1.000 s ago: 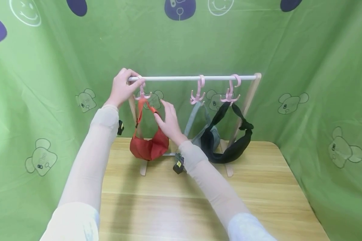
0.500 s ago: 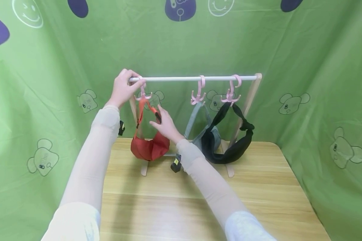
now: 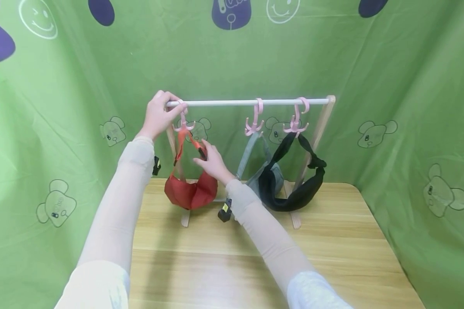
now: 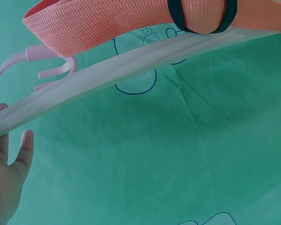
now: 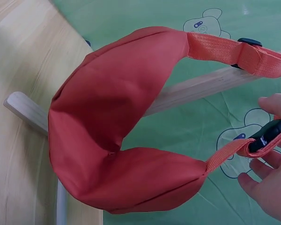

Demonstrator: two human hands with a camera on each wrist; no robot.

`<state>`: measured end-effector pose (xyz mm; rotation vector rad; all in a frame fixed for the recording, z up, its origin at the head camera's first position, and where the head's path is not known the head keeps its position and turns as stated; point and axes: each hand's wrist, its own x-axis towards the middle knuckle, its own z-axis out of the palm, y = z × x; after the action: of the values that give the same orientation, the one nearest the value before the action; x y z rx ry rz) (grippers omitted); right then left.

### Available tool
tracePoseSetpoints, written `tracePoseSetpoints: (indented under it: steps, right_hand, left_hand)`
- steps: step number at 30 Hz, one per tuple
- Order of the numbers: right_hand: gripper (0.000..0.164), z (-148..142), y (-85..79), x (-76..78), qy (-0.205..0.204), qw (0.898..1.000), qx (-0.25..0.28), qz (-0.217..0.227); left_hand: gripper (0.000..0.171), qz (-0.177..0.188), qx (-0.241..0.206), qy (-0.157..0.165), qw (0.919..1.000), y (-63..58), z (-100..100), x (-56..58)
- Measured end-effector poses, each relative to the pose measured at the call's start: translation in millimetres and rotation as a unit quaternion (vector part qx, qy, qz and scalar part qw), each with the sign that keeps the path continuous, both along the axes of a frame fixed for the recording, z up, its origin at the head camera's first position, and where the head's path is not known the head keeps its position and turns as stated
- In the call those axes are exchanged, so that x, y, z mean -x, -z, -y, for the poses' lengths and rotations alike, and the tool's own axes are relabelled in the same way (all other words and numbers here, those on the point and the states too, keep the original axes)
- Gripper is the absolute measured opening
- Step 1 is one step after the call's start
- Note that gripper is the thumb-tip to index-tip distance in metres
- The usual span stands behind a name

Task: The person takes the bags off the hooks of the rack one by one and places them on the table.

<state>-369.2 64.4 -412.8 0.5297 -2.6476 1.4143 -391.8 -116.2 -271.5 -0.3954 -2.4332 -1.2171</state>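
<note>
My left hand (image 3: 156,116) holds the left end of the white rail (image 3: 220,103), its thumb over the top of a pink multi-prong hook (image 3: 183,125). From that hook a red sling bag (image 3: 191,194) hangs by its orange strap (image 4: 131,28). In the left wrist view, fingers show on both sides of the wooden post (image 4: 107,68). My right hand (image 3: 213,164) is at the strap's right side. In the right wrist view, its thumb lies above the black buckle (image 5: 268,137) and its fingers curl beneath; part of the grip is cut off by the frame edge.
Further right, a grey-blue bag (image 3: 248,152) and a black bag (image 3: 294,199) hang from two more pink hooks (image 3: 254,124). The rack's wooden feet (image 3: 185,219) stand on a wood-grain table (image 3: 224,266). A green printed curtain (image 3: 294,56) surrounds it.
My right hand has moved slightly down and left onto the strap's buckle. The red bag has swung and turned a little. My left hand stays on the rail.
</note>
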Motion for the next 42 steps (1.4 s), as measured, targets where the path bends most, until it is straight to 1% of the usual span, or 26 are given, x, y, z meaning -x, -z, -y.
tracePoseSetpoints:
  steps: [6, 10, 14, 20, 27, 30, 36, 42]
  right_hand:
    - [0.070, -2.8, 0.8, 0.5, -0.001, 1.000, 0.004, 0.002]
    - [0.060, -7.8, 2.0, 0.6, -0.008, 1.000, 0.016, 0.015]
    - [0.054, -13.8, 0.5, -1.1, -0.010, 0.999, 0.021, 0.030]
    - [0.051, -19.3, -5.0, -6.0, -0.022, 0.998, 0.028, 0.045]
    - [0.049, -23.8, -7.7, -10.4, -0.030, 0.995, 0.062, 0.073]
    - [0.049, -25.9, -8.8, -12.0, -0.029, 0.995, 0.064, 0.074]
    - [0.050, -30.7, -10.3, -13.5, -0.024, 0.996, 0.069, 0.057]
    - [0.048, -35.1, -15.6, -15.7, -0.019, 0.994, 0.095, 0.045]
  left_hand:
    - [0.038, -0.004, 0.001, 0.001, 1.0000, -0.5, -1.3, -0.3]
    - [0.038, -0.002, 0.001, 0.002, 1.0000, -0.5, -1.9, -1.1]
    - [0.038, 0.005, -0.001, 0.002, 1.0000, -1.1, -2.5, -2.3]
    - [0.036, 0.007, -0.009, 0.003, 0.9999, -2.6, -3.0, -3.5]
    - [0.034, 0.008, -0.014, 0.004, 0.9999, -2.8, -3.1, -4.1]
    - [0.034, 0.006, -0.014, 0.004, 0.9999, -1.9, -2.7, -4.3]
    - [0.034, 0.005, -0.010, 0.003, 0.9999, -1.5, -3.0, -4.8]
    - [0.032, -0.001, -0.015, 0.004, 0.9999, -2.0, -3.2, -5.4]
